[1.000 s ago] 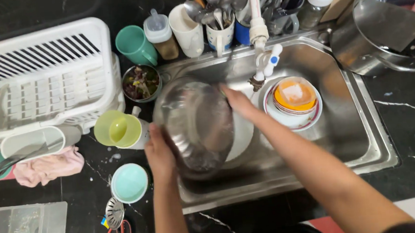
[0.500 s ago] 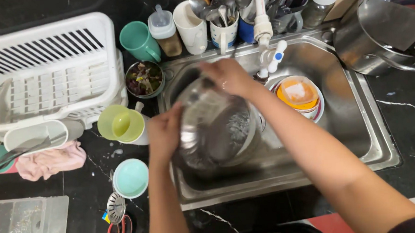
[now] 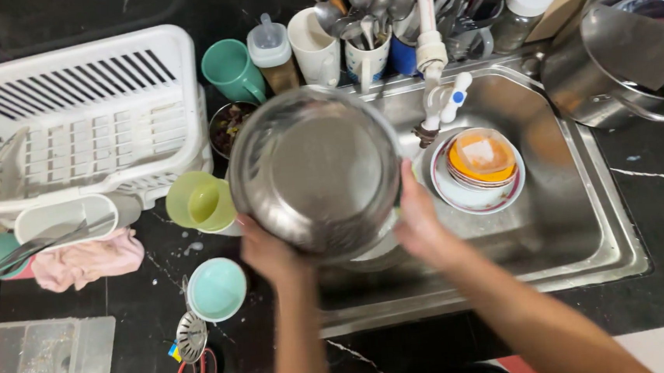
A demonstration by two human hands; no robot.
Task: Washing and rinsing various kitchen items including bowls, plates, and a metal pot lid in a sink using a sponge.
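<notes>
I hold a large round steel bowl (image 3: 315,168) above the left end of the steel sink (image 3: 584,223), its hollow facing me. My left hand (image 3: 268,253) grips its lower left rim and my right hand (image 3: 419,223) grips its lower right rim. The tap (image 3: 434,70) stands just right of the bowl. A stack of bowls and plates (image 3: 477,167), orange on top, sits in the sink to the right. Part of the sink floor is hidden under the bowl.
A white dish rack (image 3: 78,118) stands at left. Around the bowl are a green mug (image 3: 230,70), a yellow-green cup (image 3: 201,203), a small light-blue bowl (image 3: 216,289), scissors (image 3: 198,367) and a pink cloth (image 3: 88,260). A large steel pot (image 3: 618,49) sits at top right.
The steel bowl has risen out of the sink and shifted left toward the rack. My right hand moved from its far rim to its near right rim.
</notes>
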